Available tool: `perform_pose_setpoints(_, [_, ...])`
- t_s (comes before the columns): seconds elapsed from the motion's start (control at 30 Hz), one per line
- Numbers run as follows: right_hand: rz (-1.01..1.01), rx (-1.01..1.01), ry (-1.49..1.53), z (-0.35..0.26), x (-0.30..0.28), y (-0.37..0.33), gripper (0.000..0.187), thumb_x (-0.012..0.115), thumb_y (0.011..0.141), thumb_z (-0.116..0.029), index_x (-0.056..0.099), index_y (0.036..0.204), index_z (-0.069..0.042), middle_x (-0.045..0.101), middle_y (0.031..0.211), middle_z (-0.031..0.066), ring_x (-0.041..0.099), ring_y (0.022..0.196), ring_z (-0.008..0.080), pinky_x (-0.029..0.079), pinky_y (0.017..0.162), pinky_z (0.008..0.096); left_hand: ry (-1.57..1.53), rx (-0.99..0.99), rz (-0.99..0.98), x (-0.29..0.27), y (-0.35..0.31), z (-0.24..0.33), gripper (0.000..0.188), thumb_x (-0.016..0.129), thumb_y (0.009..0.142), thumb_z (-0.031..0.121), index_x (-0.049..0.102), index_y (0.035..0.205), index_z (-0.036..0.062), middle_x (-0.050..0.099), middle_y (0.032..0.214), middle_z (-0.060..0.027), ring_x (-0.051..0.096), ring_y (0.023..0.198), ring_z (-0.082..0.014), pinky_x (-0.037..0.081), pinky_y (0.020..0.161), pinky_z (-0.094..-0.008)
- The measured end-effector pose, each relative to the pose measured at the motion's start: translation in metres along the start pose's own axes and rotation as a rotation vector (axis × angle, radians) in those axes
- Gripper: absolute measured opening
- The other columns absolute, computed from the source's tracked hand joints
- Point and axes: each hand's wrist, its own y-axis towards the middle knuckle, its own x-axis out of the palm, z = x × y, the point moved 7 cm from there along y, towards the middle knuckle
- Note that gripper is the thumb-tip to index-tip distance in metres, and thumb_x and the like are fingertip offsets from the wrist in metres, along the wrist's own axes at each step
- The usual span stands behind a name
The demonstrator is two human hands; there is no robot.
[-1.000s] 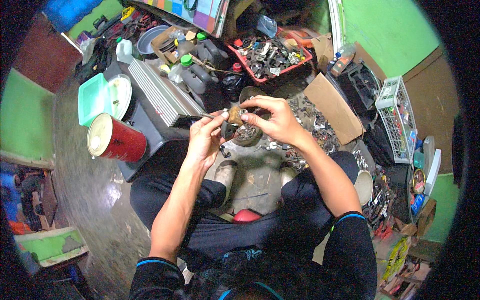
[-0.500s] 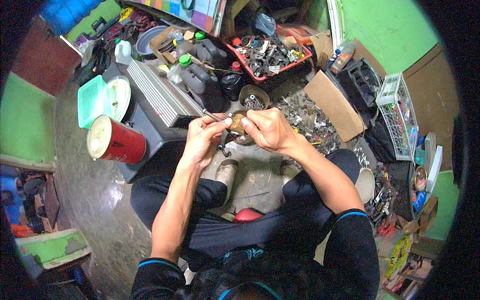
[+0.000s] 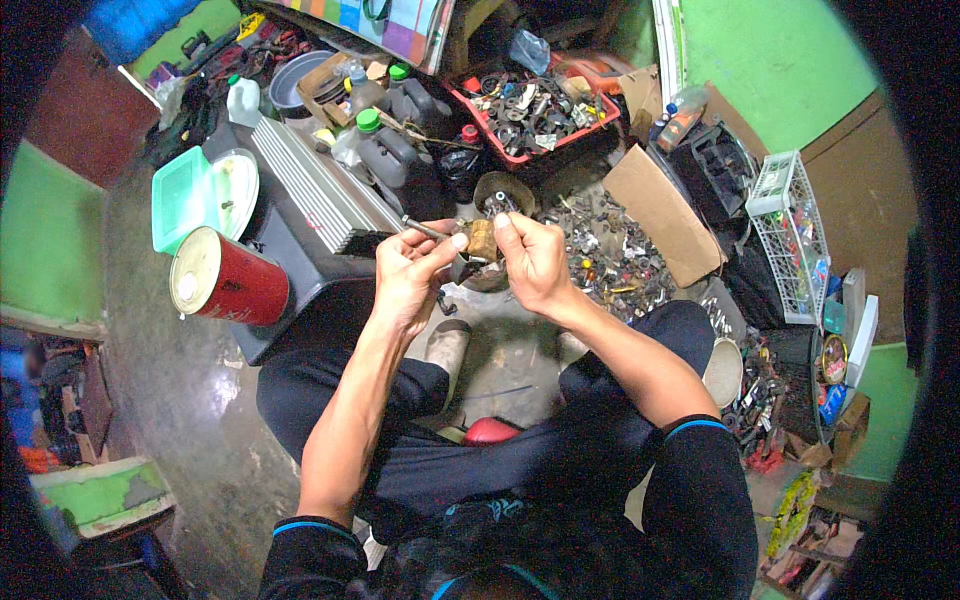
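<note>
My left hand [image 3: 407, 278] is closed around a slim metal rod, perhaps a long bolt [image 3: 424, 229], which sticks out up and to the left past the fingers. My right hand [image 3: 536, 262] is closed, thumb up, at the right edge of a yellow-brown folded piece [image 3: 482, 240]; whether it is cloth or abrasive paper I cannot tell. That piece lies between both hands, next to the left thumb tip. The rod's right end is hidden there. Behind the hands stands a small bowl [image 3: 492, 184] with metal parts. Another round container below them is mostly covered.
Loose small metal parts [image 3: 625, 250] cover the floor to the right, beside a cardboard sheet [image 3: 662, 215]. A red crate [image 3: 512, 158] full of parts stands ahead. At left are a red can [image 3: 240, 283], a green tub [image 3: 185, 205] and dark jugs [image 3: 395, 158].
My right hand has drawn slightly right and turned more upright, uncovering more of the yellow-brown piece. The left hand stays nearly in place with the rod.
</note>
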Motion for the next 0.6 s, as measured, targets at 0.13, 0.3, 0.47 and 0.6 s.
perform_pose_setpoints(0.13, [0.227, 0.278, 0.144, 0.059, -0.021, 0.004, 0.055, 0.039, 0.101, -0.039, 0.036, 0.054, -0.010, 0.038, 0.047, -0.0013, 0.033, 0.041, 0.0070, 0.026, 0.038, 0.0263, -0.083, 0.055, 0.027, 0.013, -0.008, 0.005, 0.034, 0.073, 0.079, 0.004, 0.059, 0.109, -0.0035, 0.066, 0.093, -0.0079, 0.059, 0.070, -0.0081, 0.047, 0.057, -0.0206])
perform_pose_setpoints(0.3, [0.099, 0.518, 0.553, 0.057, -0.031, 0.023, 0.051, 0.044, 0.098, -0.043, 0.032, 0.058, -0.014, 0.027, 0.048, -0.0065, 0.023, 0.036, 0.0056, 0.018, 0.035, 0.0238, -0.152, 0.084, 0.125, -0.020, 0.001, 0.009, 0.036, 0.072, 0.082, 0.008, 0.056, 0.112, -0.0046, 0.065, 0.088, -0.0043, 0.053, 0.062, -0.0038, 0.041, 0.052, -0.0185])
perform_pose_setpoints(0.47, [-0.230, 0.360, -0.292, 0.092, -0.018, 0.027, 0.027, 0.063, 0.083, -0.027, 0.067, 0.085, -0.001, 0.064, 0.068, 0.0140, 0.063, 0.064, 0.0262, 0.049, 0.064, 0.0387, -0.195, 0.048, 0.257, -0.019, 0.002, 0.008, 0.030, 0.068, 0.087, 0.014, 0.057, 0.111, -0.0006, 0.053, 0.075, 0.0048, 0.046, 0.056, -0.0028, 0.038, 0.051, -0.0193])
perform_pose_setpoints(0.6, [-0.411, 0.286, -0.459, 0.102, 0.000, 0.024, 0.025, 0.068, 0.073, -0.016, 0.070, 0.094, -0.002, 0.067, 0.082, 0.0225, 0.067, 0.081, 0.0355, 0.052, 0.077, 0.0413, -0.213, 0.021, 0.290, -0.028, 0.005, 0.002, 0.022, 0.068, 0.087, 0.017, 0.061, 0.105, 0.0057, 0.047, 0.069, 0.0094, 0.038, 0.053, -0.0003, 0.032, 0.051, -0.0182])
